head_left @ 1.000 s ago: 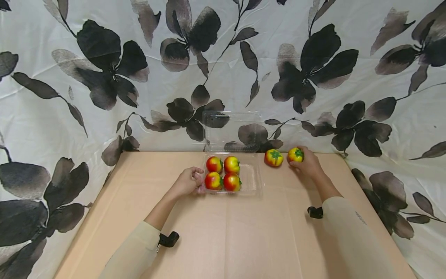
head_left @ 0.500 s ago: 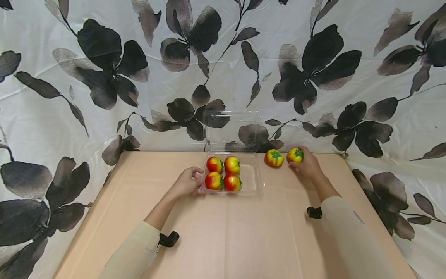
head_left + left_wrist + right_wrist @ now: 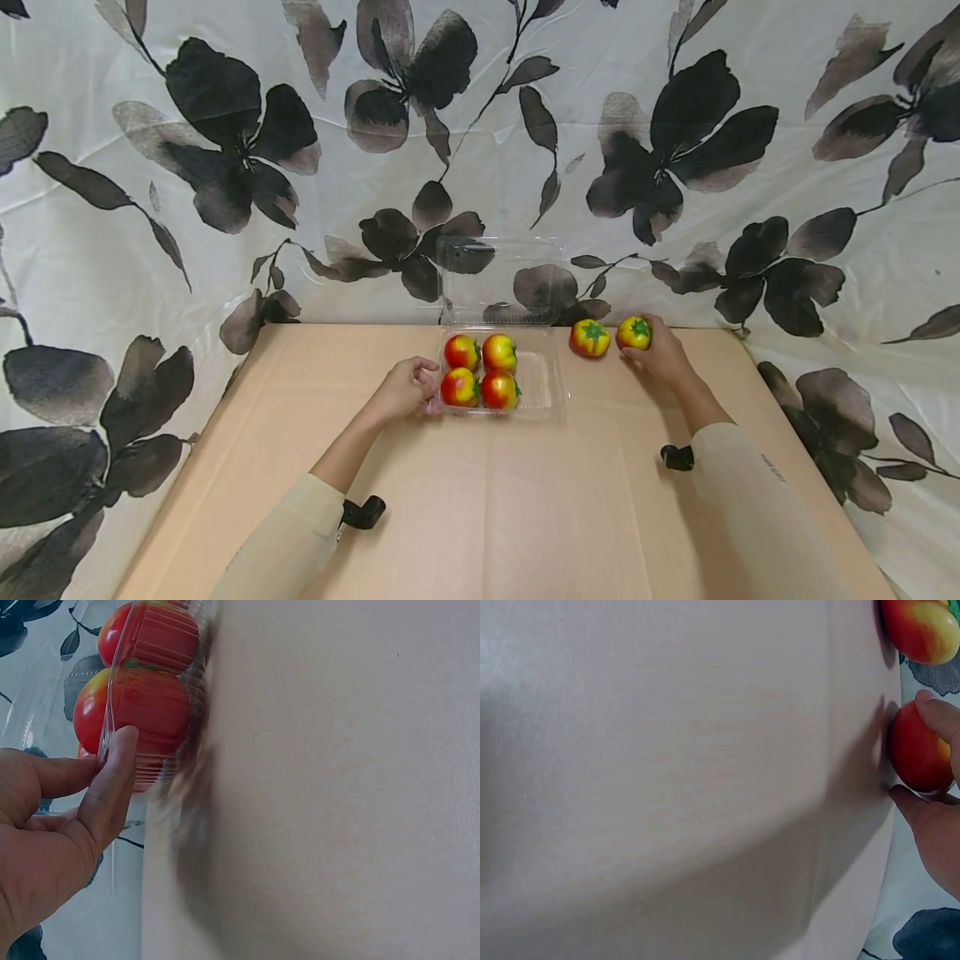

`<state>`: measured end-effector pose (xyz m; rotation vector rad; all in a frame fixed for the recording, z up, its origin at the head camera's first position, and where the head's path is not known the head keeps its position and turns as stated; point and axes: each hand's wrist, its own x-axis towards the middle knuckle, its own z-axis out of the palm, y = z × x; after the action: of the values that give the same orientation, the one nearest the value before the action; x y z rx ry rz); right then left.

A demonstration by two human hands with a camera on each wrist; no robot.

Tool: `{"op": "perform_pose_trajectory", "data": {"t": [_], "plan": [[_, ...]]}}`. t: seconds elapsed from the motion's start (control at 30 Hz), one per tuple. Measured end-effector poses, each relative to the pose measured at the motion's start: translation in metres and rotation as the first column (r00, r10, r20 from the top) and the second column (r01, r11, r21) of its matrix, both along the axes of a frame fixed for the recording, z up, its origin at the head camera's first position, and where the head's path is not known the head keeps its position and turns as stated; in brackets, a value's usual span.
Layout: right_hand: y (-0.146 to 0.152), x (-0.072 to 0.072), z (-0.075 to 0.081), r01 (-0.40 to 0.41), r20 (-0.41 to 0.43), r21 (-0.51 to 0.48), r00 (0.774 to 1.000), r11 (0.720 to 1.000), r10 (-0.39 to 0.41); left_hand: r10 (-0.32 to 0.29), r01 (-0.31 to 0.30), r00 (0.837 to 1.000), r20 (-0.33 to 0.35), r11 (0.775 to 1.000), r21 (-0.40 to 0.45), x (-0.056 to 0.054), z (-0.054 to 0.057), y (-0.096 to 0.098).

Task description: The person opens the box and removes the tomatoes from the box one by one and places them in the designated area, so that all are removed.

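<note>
Several red-and-yellow tomatoes (image 3: pixel 499 390) with green tops fill the left part of a clear plastic clamshell box (image 3: pixel 543 383). My left hand (image 3: pixel 405 390) is at the box's left side. In the left wrist view its thumb and fingers pinch the rim (image 3: pixel 107 724). At the table's far edge, right of the box, my right hand (image 3: pixel 663 354) grips a tomato (image 3: pixel 634 333) between thumb and fingers, low at the tabletop. Another tomato (image 3: pixel 589 339) sits between this one and the box. The right wrist view shows the gripped tomato's red side (image 3: pixel 922 754).
The box's transparent lid (image 3: pixel 498 283) stands raised behind it, against a white cloth (image 3: pixel 540 50) with dark flowers. The light wood-toned table (image 3: pixel 510 500) ends just behind the box and the loose tomatoes. A black wrist camera (image 3: pixel 363 513) sits on the left forearm.
</note>
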<state>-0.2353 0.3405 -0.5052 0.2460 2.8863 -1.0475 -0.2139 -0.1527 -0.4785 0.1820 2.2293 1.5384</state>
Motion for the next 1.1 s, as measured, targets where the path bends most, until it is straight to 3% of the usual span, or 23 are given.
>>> {"op": "perform_pose_trajectory", "data": {"t": [0.4,0.83,1.1], "plan": [[-0.001,0.003,-0.001,-0.007,-0.001,-0.008,1.000,1.000,0.007,0.005,-0.005,1.000,0.005,1.000,0.005,0.000,-0.003,0.000],[0.001,0.006,0.003,0.018,-0.026,-0.014,0.999,1.000,-0.018,-0.012,0.012,0.999,-0.041,1.000,-0.019,-0.001,-0.006,-0.001],[-0.004,0.019,0.018,-0.007,-0.158,-0.005,0.987,1.000,0.006,-0.023,0.023,0.999,-0.047,1.000,-0.013,-0.001,-0.006,-0.002]]}}
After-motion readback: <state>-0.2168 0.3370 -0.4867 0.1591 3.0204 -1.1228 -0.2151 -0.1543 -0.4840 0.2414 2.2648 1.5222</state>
